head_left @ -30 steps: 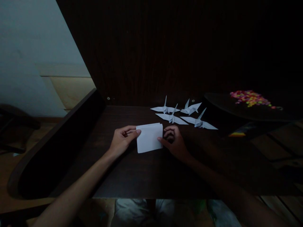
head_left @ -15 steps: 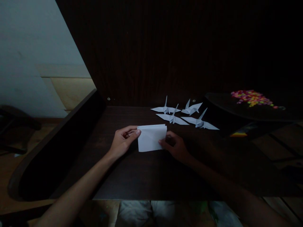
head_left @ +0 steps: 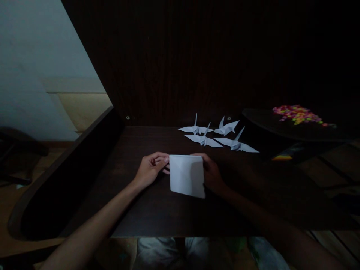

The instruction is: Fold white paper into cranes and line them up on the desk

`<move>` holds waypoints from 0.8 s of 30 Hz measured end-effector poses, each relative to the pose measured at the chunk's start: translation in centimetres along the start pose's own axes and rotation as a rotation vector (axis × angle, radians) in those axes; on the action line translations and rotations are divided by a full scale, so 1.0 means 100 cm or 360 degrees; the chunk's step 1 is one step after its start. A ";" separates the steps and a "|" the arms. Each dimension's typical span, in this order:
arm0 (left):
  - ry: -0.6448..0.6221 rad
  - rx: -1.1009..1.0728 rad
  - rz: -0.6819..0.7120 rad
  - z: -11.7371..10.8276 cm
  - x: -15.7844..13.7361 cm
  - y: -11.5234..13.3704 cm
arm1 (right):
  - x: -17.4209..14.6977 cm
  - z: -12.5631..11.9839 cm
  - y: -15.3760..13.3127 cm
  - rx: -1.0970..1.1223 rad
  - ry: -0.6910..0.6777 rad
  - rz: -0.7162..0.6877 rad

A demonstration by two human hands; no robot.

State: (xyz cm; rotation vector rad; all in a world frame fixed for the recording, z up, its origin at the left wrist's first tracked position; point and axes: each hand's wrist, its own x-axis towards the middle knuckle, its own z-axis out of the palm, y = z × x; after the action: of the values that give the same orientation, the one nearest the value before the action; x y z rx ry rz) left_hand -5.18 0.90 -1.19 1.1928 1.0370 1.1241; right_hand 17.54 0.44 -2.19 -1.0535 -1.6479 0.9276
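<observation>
A white piece of folded paper (head_left: 185,175) is held up over the dark table, its front face toward me and a shadow across its right half. My left hand (head_left: 152,167) pinches it at the upper left corner between thumb and fingers. At the right edge is my right hand (head_left: 213,173), gripping the paper from behind; most of its fingers are hidden by the paper. Beyond the hands stand several white origami cranes, among them a front left crane (head_left: 203,141) and a front right crane (head_left: 236,144).
The dark wooden table (head_left: 140,217) has a raised side panel (head_left: 64,168) at the left and a tall back panel (head_left: 174,67). On a dark raised surface at the right lies a heap of small colourful pieces (head_left: 299,114). A pale wall (head_left: 33,45) shows at far left.
The paper has come lower and slightly right, and its front face looks taller. My right thumb has left the front of the paper, and that hand is now mostly behind it.
</observation>
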 end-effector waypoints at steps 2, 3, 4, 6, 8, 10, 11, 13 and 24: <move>-0.0104 -0.0056 -0.0045 0.004 0.000 -0.004 | 0.001 -0.001 -0.001 -0.0028 0.0014 0.0006; -0.0150 -0.0071 -0.0060 0.005 0.000 -0.005 | 0.002 -0.001 0.000 -0.0051 0.0022 0.0012; -0.0190 -0.0078 -0.0072 0.006 0.000 -0.005 | 0.002 -0.002 0.000 -0.0072 0.0033 0.0015; -0.0246 -0.0078 -0.0092 0.006 0.000 -0.005 | 0.004 -0.002 0.002 -0.0093 0.0038 0.0019; -0.0256 -0.0060 -0.0096 0.005 0.000 -0.003 | 0.005 -0.003 0.004 -0.0103 -0.0001 0.0026; -0.0247 -0.0029 -0.0094 0.004 0.000 -0.001 | 0.005 -0.003 0.006 -0.0115 -0.0047 0.0035; -0.0248 -0.0014 -0.0097 0.003 0.000 -0.001 | 0.005 -0.003 0.007 -0.0124 -0.0050 0.0037; -0.0266 0.0004 -0.0118 0.002 0.000 -0.002 | 0.003 -0.003 0.009 -0.0150 -0.0022 0.0044; -0.0303 0.0037 -0.0153 0.008 -0.002 -0.013 | 0.005 -0.001 0.021 -0.0282 0.0173 -0.0006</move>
State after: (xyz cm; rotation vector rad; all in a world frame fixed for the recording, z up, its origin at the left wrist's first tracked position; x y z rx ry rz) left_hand -4.34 0.55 -2.40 1.2300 0.9529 0.9078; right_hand 17.99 1.61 -3.91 -1.1986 -1.6628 0.7189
